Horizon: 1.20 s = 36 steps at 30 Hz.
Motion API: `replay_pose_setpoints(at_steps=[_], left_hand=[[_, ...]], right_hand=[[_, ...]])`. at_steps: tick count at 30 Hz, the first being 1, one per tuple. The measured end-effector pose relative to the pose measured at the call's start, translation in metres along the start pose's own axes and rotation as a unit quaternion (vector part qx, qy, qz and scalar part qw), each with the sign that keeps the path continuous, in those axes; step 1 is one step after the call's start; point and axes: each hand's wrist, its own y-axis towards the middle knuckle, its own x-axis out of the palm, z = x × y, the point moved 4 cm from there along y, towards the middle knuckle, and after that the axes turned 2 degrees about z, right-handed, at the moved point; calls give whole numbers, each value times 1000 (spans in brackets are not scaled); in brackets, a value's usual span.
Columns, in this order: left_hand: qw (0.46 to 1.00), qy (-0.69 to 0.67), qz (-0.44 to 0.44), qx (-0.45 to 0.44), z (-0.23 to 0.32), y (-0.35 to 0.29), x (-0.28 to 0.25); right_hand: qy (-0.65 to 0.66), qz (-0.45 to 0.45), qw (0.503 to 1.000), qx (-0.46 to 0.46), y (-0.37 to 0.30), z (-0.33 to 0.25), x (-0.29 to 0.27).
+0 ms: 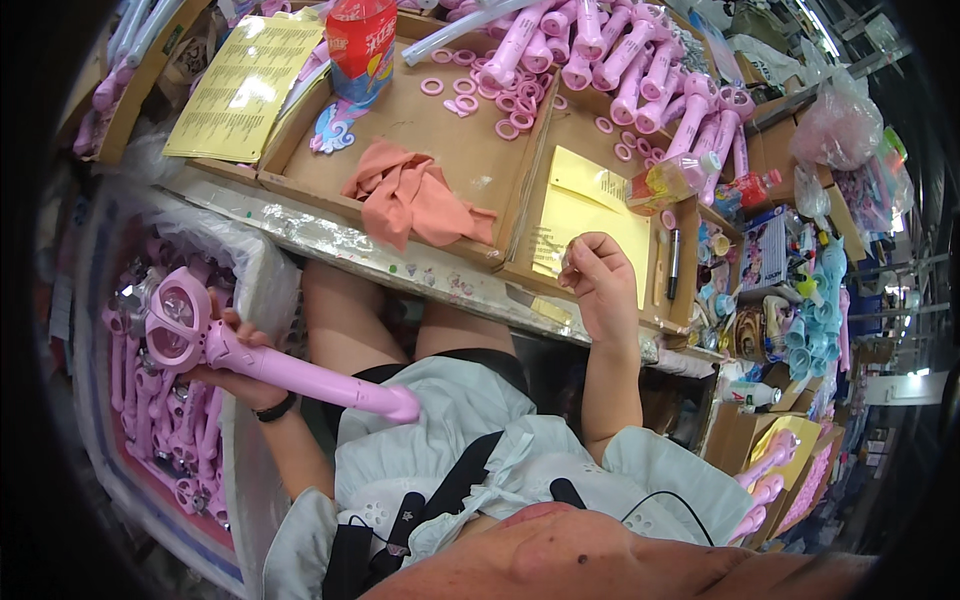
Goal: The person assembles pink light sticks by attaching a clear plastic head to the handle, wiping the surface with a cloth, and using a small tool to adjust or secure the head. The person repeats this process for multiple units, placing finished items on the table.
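Observation:
A pink plastic toy wand (pixel 300 378) with a round, ring-shaped head lies slantwise across my lap. My left hand (pixel 238 385) is closed round it just below the head, and the handle end rests against my light shirt. Raised over the front edge of the bench, my right hand (pixel 606 285) has thumb and fingers pinched together. Whatever is between those fingertips is too small to make out. Behind that hand lies a yellow printed sheet (pixel 590 222) in a cardboard tray. Left of me, a plastic-lined bin (pixel 262 300) holds many similar pink wands (pixel 150 400).
An orange cloth (pixel 410 192) lies in the middle tray (pixel 300 195). Pink rings (pixel 515 100) and pink wand parts (pixel 640 60) are heaped at the back. A red-labelled bottle (pixel 360 50) stands at back left; a black marker (pixel 674 252) lies at right.

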Motion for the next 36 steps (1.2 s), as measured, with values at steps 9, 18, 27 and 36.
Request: replay_pose_setpoints(at_steps=[9, 18, 27, 36], left_hand=[[987, -59, -71, -128, -37, -36, 2], [928, -5, -292, -232, -100, -22, 76], [944, 15, -234, -234, -93, -32, 77], [934, 50, -250, -252, -93, -41, 82]], right_hand=[[-23, -75, 997, 11, -30, 11, 40], [-46, -170, 984, 27, -33, 38, 98], [-226, -95, 957, -156, -35, 24, 97], [-255, -54, 952, -160, -32, 31, 99]])
